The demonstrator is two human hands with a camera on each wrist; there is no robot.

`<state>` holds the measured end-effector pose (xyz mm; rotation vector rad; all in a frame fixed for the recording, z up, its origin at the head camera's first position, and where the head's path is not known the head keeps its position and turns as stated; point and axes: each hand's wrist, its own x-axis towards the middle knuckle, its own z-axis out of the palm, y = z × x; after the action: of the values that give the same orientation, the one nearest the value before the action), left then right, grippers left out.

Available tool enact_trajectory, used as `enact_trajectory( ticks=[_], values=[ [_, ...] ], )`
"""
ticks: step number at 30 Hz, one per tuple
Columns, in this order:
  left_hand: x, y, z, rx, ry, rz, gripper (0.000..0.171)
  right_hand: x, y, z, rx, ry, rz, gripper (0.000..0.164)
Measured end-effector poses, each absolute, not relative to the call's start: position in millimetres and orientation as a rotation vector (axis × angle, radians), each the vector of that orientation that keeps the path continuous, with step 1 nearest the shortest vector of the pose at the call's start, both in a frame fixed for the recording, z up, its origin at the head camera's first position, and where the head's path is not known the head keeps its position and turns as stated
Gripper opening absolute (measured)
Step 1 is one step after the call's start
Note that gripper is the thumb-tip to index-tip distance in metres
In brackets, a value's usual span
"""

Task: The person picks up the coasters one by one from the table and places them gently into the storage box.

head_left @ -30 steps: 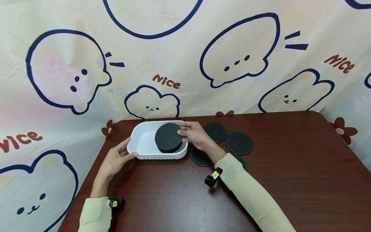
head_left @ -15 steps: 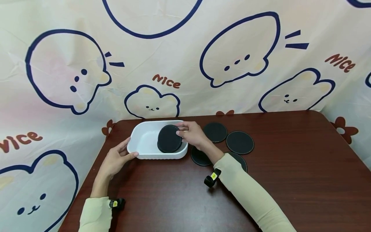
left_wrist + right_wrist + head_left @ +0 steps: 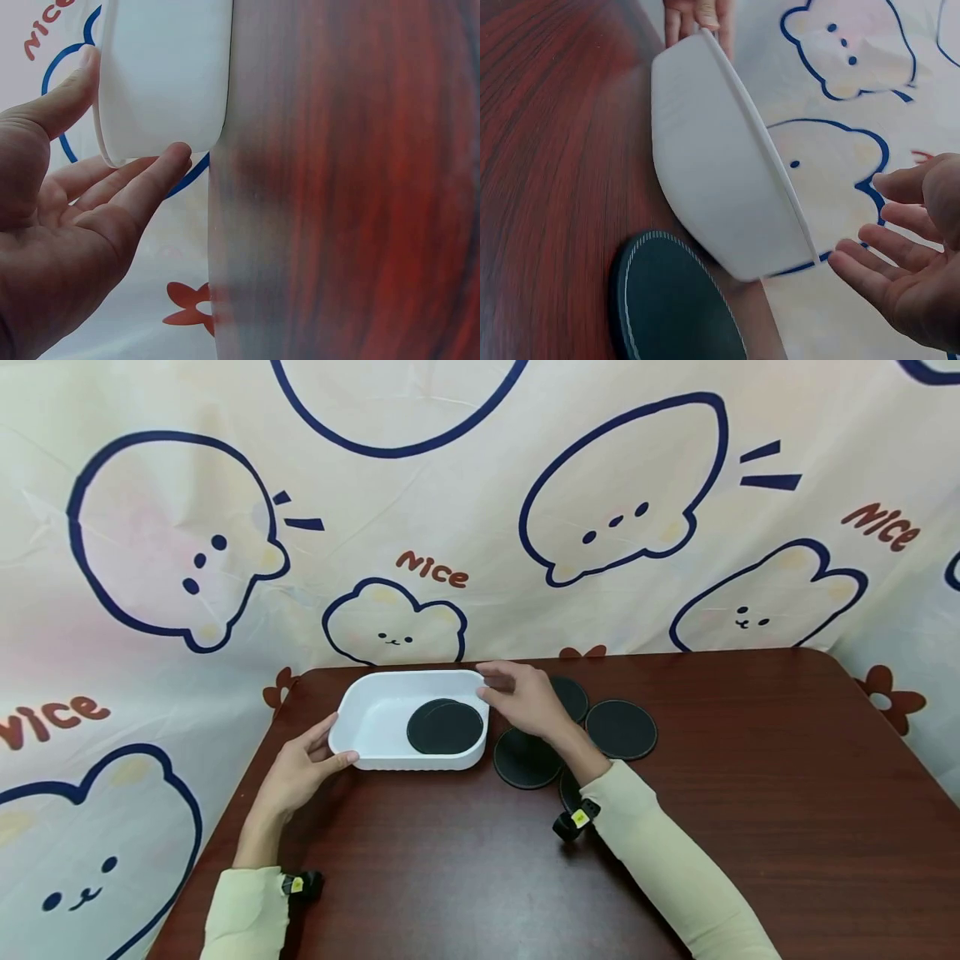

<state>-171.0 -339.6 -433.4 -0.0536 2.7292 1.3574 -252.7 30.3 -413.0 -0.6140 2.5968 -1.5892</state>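
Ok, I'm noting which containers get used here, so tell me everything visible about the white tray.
The white tray is an oblong, shallow, open-topped container with rounded corners and a thin rim; it looks smooth, perhaps plastic. It sits upright near the far edge of the brown table, long side running left to right. At least two overlapping black round coasters lie in its right half. The left hand holds its left end.

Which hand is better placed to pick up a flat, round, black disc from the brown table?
Likely the right hand: it holds nothing and is nearer the loose, round, black discs, while the left hand grips the left end of the white, rounded tray.
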Motion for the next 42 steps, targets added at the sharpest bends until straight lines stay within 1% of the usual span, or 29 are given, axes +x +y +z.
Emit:
enact_trajectory(
  ticks=[7,14,24,42],
  values=[
    [-171,-340,-433,-0.057,2.726,1.355,0.093,-254,60,-423,-0.566,2.510,-1.656,0.046],
    [-170,-339,-434,-0.060,2.730,1.350,0.092,-254,80,-430,-0.497,2.459,-1.686,0.047],
    [-170,-339,-433,-0.063,2.727,1.351,0.092,-252,107,-434,-0.459,2.490,-1.674,0.045],
    [-172,-342,-434,-0.060,2.726,1.346,0.093,-248,175,-445,-0.336,2.533,-1.643,0.051]
  ],
)
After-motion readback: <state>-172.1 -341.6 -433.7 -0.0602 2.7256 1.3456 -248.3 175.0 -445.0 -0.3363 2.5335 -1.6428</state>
